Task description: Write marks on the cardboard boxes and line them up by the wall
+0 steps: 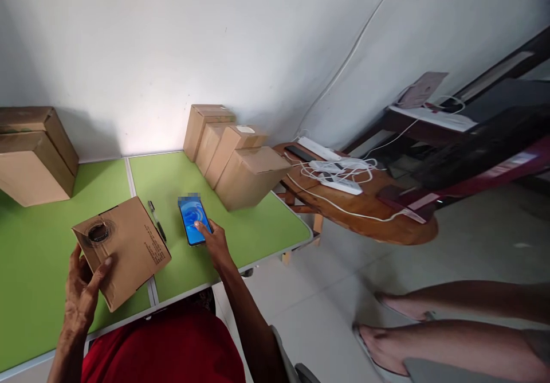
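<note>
- Cardboard box (122,251) lies flat on green table (34,257), at its near edge, left of phone; round hole in its top; printed text on one side
- left hand (83,294) clamped on box's near-left corner, thumb on top
- stacked boxes (34,151) far left of table, by wall
- pen (157,221) lies between box and phone, just beside box
- phone (195,221) flat on table, blue screen lit
- right hand (215,242) at phone's near-right edge; fingers together, fingertip touching screen
- row of boxes (234,153) behind phone, at table's right end
- wooden table (365,211) right of that, with power strips and white cables
- another person's bare legs (451,325) far right, on floor
</note>
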A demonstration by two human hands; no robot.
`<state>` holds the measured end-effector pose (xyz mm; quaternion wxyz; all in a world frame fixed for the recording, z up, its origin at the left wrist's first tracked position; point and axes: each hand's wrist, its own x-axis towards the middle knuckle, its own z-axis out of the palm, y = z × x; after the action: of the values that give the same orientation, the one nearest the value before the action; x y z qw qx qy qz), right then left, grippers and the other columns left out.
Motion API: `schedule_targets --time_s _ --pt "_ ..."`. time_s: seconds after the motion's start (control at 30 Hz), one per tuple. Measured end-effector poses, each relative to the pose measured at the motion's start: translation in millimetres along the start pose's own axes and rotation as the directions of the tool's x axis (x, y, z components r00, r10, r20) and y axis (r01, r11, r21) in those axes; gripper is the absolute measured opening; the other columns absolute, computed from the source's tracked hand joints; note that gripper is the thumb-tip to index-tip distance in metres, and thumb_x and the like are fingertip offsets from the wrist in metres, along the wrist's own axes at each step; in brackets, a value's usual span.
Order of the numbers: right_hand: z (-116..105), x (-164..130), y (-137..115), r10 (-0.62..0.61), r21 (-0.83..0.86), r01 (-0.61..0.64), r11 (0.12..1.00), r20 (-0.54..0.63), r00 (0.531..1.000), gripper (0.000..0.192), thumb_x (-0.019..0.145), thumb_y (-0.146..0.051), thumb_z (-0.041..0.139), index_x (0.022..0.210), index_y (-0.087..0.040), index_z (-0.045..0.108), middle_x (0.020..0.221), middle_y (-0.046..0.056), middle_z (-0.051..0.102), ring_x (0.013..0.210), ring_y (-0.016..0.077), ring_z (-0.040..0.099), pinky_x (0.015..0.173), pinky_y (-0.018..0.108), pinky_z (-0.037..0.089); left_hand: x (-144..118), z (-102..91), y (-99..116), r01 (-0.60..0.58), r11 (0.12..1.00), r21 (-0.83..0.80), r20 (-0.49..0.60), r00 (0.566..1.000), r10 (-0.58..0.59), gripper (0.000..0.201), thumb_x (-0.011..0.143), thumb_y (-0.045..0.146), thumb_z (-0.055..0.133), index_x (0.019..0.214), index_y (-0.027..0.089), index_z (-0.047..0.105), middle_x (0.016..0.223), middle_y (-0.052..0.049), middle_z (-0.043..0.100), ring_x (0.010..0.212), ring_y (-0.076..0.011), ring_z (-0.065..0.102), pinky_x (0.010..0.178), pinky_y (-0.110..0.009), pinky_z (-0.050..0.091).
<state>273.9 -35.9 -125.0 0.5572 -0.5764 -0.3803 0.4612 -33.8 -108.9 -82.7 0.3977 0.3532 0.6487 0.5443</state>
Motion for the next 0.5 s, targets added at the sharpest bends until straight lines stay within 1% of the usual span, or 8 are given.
schedule_targets --time_s 0.07,0.17,0.23,0.3,0.4,0.5 --pt "-6.0 9.5 11.4 0.007 -0.070 -0.008 0.998 -0.013 1.000 0.067 0.071 -0.087 0.077 0.085 -0.022 0.065 0.069 -0.001 0.061 0.066 0.0191 0.057 0.058 0.033 0.054 0.0 -1.4 -2.5 0.006 1.000 0.003 -0.007 1.000 -0.006 0.131 0.059 0.072 0.099 0.170 0.019 0.051 0.136 -0.020 0.077 0.136 -0.0494 0.071 0.110 -0.065 0.063" --pt "-11.0 14.8 22.6 -0.002 -0.206 -0.006 0.979 -0.035 0.999 0.062 0.076 -0.087 0.068 0.082 -0.025 0.059 0.069 -0.002 0.058 0.066 0.0196 0.055 0.057 0.033 0.051 -0.5 -1.8 -3.7 0.020 1.000 0.022 -0.029 0.999 -0.019 0.135 0.060 0.074 0.098 0.172 0.018 0.049 0.139 -0.021 0.076 0.136 -0.0483 0.071 0.110 -0.064 0.063" --pt "-13.6 15.5 25.2 -0.027 -0.316 0.008 0.949 -0.055 0.998 0.055 0.078 -0.081 0.068 0.078 -0.027 0.056 0.069 -0.001 0.058 0.068 0.0210 0.054 0.060 0.033 0.050 -1.0 -1.4 -3.6 0.027 0.999 0.019 -0.040 0.999 -0.027 0.135 0.059 0.074 0.098 0.172 0.019 0.049 0.140 -0.021 0.075 0.137 -0.0476 0.071 0.110 -0.062 0.064" --pt "-16.0 15.5 25.0 -0.061 -0.432 0.024 0.902 -0.072 0.996 0.047 0.081 -0.072 0.073 0.075 -0.028 0.056 0.071 0.001 0.062 0.073 0.0235 0.057 0.068 0.034 0.049 -1.7 -0.9 -3.1 0.032 0.999 0.011 -0.041 0.999 -0.031 0.134 0.060 0.074 0.098 0.172 0.019 0.049 0.140 -0.020 0.076 0.137 -0.0467 0.071 0.108 -0.060 0.065" --pt "-18.7 14.1 23.4 -0.094 -0.572 0.024 0.820 -0.093 0.991 0.034 0.089 -0.057 0.076 0.081 -0.025 0.066 0.085 0.009 0.074 0.086 0.0290 0.067 0.079 0.036 0.049 -3.5 -0.8 -2.7 0.032 0.999 0.009 -0.037 0.999 -0.032 0.137 0.061 0.075 0.098 0.173 0.018 0.047 0.141 -0.021 0.075 0.138 -0.0463 0.070 0.109 -0.059 0.065" --pt "-19.8 11.7 21.4 -0.111 -0.663 0.004 0.749 -0.120 0.986 0.024 0.095 -0.045 0.076 0.098 -0.022 0.078 0.104 0.015 0.079 0.101 0.0338 0.074 0.086 0.038 0.052 -5.3 -2.0 -3.1 0.015 1.000 0.007 -0.033 0.999 -0.015 0.139 0.061 0.077 0.096 0.175 0.016 0.045 0.145 -0.023 0.074 0.141 -0.0472 0.069 0.112 -0.060 0.063"
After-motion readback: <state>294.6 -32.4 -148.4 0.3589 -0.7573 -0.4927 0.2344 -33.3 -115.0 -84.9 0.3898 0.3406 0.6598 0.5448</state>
